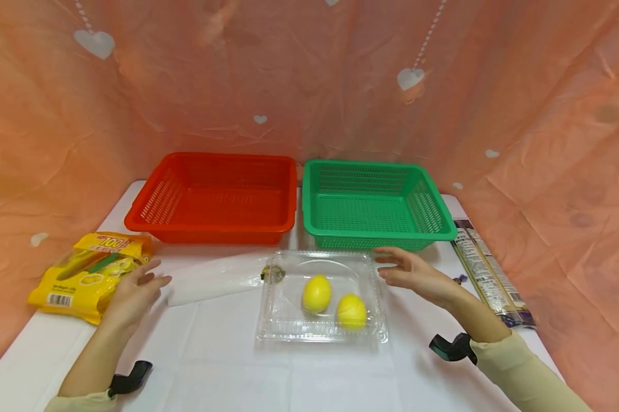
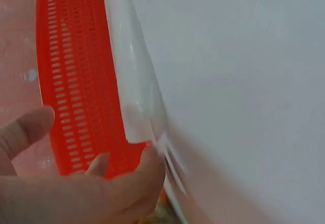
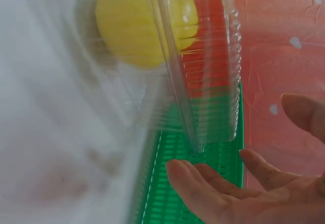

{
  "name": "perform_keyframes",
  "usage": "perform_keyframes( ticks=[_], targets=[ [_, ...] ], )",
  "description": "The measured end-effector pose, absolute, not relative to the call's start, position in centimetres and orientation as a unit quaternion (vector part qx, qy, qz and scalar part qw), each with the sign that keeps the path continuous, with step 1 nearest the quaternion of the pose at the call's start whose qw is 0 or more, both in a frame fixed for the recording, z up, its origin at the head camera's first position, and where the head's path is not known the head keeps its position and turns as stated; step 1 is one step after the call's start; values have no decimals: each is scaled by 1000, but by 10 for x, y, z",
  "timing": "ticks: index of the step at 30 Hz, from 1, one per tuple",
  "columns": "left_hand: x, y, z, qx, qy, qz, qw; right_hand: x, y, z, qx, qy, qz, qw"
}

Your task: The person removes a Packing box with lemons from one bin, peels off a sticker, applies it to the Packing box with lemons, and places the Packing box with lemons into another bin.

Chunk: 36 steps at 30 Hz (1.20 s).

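Observation:
My left hand is at the left, beside a yellow printed bag, with its fingers loosely bent and nothing in them. To its right lies a long white, radish-like thing in clear plastic, its greenish-brown end behind the transparent box. That clear plastic box stands mid-table with two yellow lemons seen through it. My right hand hovers by the box's right side, fingers spread and holding nothing. In the right wrist view, the fingertips are close to the box's edge; whether they touch it I cannot tell.
A red basket and a green basket stand side by side at the back, before a pink curtain. Flat purple-and-white packets lie along the right edge. A small purple thing shows near the right forearm.

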<state>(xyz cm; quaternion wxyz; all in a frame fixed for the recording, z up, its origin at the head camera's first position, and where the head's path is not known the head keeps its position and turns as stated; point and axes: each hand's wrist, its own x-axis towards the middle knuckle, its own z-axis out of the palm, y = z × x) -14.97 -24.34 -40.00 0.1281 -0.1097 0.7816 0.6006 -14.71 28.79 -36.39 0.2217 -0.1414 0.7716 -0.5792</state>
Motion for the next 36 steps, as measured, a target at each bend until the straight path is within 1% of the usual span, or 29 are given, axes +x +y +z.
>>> perform_keyframes(
  ticks=[3,5,9,12,17,20,24,29,33,36],
  targets=[
    [-151,-246,-405,-90,751,637,149,-145,289,-364,-141,770,-584,217],
    [-150,-245,-408,-79,742,650,146,-145,290,-363,-139,768,-588,215],
    [-149,-242,-410,-80,748,653,91,-145,291,-362,-142,763,-593,214],
    [-146,-237,-406,-104,780,616,42,-146,290,-363,-142,763,-594,212],
    [-136,-241,-384,-145,826,544,-16,-146,287,-363,-146,772,-585,200],
    [-127,-252,-366,-146,784,600,-59,-147,283,-360,-151,785,-571,187],
    [-120,-257,-344,-106,671,724,-121,-148,276,-353,-154,804,-550,164],
    [-120,-239,-326,-47,619,767,-162,-150,263,-344,-173,800,-553,152],
    [-125,-217,-322,37,586,794,-160,-152,249,-339,-215,771,-580,148],
    [-130,-200,-324,79,576,802,-136,-154,239,-337,-261,733,-612,146]
  ],
)
